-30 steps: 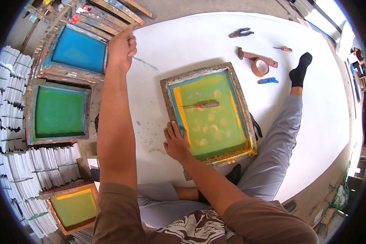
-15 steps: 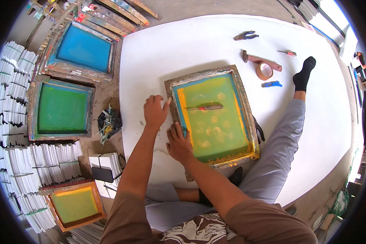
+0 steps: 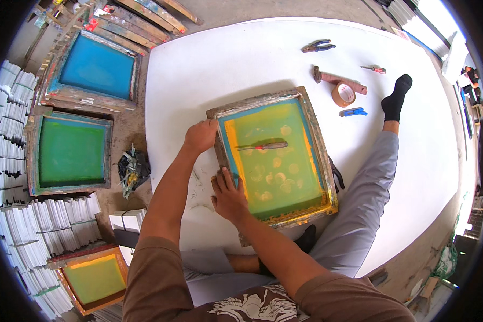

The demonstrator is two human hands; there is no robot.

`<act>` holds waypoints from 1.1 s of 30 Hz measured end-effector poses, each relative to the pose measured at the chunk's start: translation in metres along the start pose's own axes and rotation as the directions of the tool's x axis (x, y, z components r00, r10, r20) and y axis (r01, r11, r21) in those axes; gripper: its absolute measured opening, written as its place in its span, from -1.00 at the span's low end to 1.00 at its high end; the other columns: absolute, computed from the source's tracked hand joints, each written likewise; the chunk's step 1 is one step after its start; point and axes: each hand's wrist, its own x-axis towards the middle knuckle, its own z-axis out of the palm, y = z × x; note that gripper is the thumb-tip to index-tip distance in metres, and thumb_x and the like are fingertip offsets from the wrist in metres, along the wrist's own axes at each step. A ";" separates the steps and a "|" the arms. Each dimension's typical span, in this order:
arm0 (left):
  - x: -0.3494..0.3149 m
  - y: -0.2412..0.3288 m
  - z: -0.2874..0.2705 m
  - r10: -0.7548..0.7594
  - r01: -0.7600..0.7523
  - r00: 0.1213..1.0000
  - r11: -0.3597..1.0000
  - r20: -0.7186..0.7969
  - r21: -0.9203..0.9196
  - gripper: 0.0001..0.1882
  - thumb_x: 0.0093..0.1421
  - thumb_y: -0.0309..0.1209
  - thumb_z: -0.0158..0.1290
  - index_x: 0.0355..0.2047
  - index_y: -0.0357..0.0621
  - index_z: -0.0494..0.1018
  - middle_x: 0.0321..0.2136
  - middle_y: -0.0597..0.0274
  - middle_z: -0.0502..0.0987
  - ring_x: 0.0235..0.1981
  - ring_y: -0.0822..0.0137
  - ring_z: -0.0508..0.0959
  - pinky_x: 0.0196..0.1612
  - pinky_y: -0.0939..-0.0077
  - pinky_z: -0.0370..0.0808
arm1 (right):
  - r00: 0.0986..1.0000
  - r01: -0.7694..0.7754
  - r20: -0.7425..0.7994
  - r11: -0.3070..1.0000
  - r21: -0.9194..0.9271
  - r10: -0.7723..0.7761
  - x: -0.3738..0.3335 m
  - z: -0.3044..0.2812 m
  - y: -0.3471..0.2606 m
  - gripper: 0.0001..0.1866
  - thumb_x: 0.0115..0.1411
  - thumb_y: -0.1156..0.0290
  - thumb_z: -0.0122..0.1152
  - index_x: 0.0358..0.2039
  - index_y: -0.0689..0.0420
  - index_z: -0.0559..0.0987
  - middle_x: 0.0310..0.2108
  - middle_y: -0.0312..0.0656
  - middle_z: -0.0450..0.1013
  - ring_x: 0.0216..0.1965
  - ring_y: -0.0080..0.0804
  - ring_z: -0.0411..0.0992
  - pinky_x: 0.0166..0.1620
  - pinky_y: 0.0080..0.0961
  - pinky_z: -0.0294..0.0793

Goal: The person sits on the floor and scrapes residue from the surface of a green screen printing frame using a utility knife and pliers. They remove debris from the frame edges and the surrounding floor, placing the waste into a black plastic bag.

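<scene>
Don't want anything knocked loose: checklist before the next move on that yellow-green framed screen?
1. Left hand at the wooden frame's left edge: ok; grip firmness, cannot tell.
2. Right hand at the same edge, nearer the body: ok.
3. Screen mesh free of tools: not ok, screwdriver lies on it.
4. Black-handled tool clear of the frame's right edge: cannot tell, partly hidden.
5. Blue cutter apart from the frame: ok.
</scene>
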 end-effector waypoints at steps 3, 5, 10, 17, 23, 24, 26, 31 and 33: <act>0.004 0.000 -0.002 -0.065 0.064 0.997 0.998 0.032 0.019 -0.91 0.28 -0.43 -0.04 -0.27 -0.14 0.43 -0.31 -0.05 0.64 -0.27 -0.08 0.68 -0.26 -0.03 0.63 | 0.999 0.012 -0.035 1.000 -0.012 -0.012 -0.001 -0.002 0.001 -0.32 0.27 0.05 0.18 0.31 0.14 0.40 0.44 -0.02 0.12 0.57 -0.05 -0.20 0.33 0.40 0.20; 0.013 -0.025 0.003 -0.310 0.312 0.940 0.950 -0.140 -0.013 -0.87 0.32 -0.41 -0.07 -0.27 -0.17 0.45 -0.36 -0.11 0.64 -0.32 -0.15 0.68 -0.26 -0.07 0.62 | 1.000 0.016 -0.020 1.000 -0.023 -0.017 0.002 -0.003 -0.002 -0.32 0.26 0.03 0.19 0.31 0.14 0.40 0.44 -0.02 0.13 0.57 -0.05 -0.21 0.33 0.40 0.20; 0.035 -0.080 -0.052 -0.611 0.573 0.711 0.790 -0.349 -0.215 -0.75 0.43 -0.29 -0.06 -0.29 -0.20 0.47 -0.42 -0.21 0.64 -0.39 -0.25 0.66 -0.29 -0.13 0.61 | 1.000 0.006 0.012 1.000 0.007 -0.006 0.005 -0.004 -0.001 -0.31 0.28 0.00 0.18 0.31 0.14 0.39 0.45 -0.02 0.12 0.57 -0.05 -0.22 0.33 0.40 0.19; -0.004 -0.085 -0.025 -0.405 0.386 0.893 0.914 -0.197 -0.129 -0.65 0.49 -0.14 -0.10 -0.25 -0.17 0.45 -0.36 -0.10 0.63 -0.34 -0.19 0.64 -0.28 -0.09 0.59 | 0.999 0.024 0.047 0.999 -0.036 -0.022 0.004 -0.008 -0.005 -0.29 0.32 -0.04 0.12 0.34 0.14 0.36 0.47 -0.02 0.09 0.57 -0.05 -0.21 0.31 0.40 0.20; 0.004 -0.013 -0.027 -0.248 0.245 0.964 0.969 -0.096 -0.044 -0.65 0.49 -0.11 -0.10 -0.21 -0.18 0.42 -0.34 -0.10 0.58 -0.30 -0.15 0.64 -0.27 -0.08 0.60 | 0.999 0.024 0.044 0.998 -0.052 -0.022 0.004 -0.007 -0.002 -0.28 0.31 -0.04 0.12 0.35 0.15 0.34 0.46 -0.02 0.10 0.57 -0.04 -0.19 0.31 0.39 0.20; 0.007 -0.009 -0.028 -0.235 0.236 0.970 0.972 -0.060 0.009 -0.64 0.49 -0.10 -0.10 -0.21 -0.17 0.42 -0.33 -0.07 0.58 -0.30 -0.12 0.65 -0.27 -0.06 0.61 | 0.999 0.022 0.036 0.998 -0.052 -0.021 0.004 -0.007 -0.001 -0.28 0.31 -0.04 0.12 0.34 0.15 0.34 0.46 -0.01 0.10 0.57 -0.04 -0.19 0.31 0.38 0.21; 0.011 -0.008 -0.027 -0.180 0.181 0.983 0.981 -0.030 0.073 -0.63 0.48 -0.08 -0.09 -0.20 -0.16 0.42 -0.32 -0.04 0.58 -0.30 -0.08 0.66 -0.24 -0.04 0.63 | 0.998 0.022 0.055 0.999 -0.035 -0.020 0.004 -0.008 -0.003 -0.28 0.31 -0.03 0.13 0.35 0.15 0.33 0.47 0.00 0.09 0.57 -0.04 -0.19 0.32 0.38 0.21; 0.021 -0.026 -0.007 -0.106 0.106 0.994 0.994 0.016 0.025 -0.71 0.45 -0.18 -0.08 -0.18 -0.16 0.44 -0.24 -0.02 0.62 -0.23 -0.13 0.66 -0.15 -0.06 0.63 | 0.998 0.013 0.069 1.000 0.011 -0.013 0.004 -0.007 -0.005 -0.27 0.30 0.00 0.16 0.36 0.16 0.32 0.47 0.01 0.07 0.57 -0.05 -0.21 0.32 0.40 0.21; 0.024 -0.028 -0.006 -0.106 0.107 0.993 0.994 0.058 -0.019 -0.78 0.42 -0.28 -0.09 -0.18 -0.16 0.45 -0.19 -0.03 0.63 -0.19 -0.16 0.66 -0.12 -0.08 0.62 | 0.997 0.011 0.071 1.000 0.017 -0.013 0.005 -0.005 -0.006 -0.27 0.29 0.01 0.18 0.35 0.15 0.32 0.47 0.00 0.05 0.58 -0.06 -0.22 0.32 0.41 0.22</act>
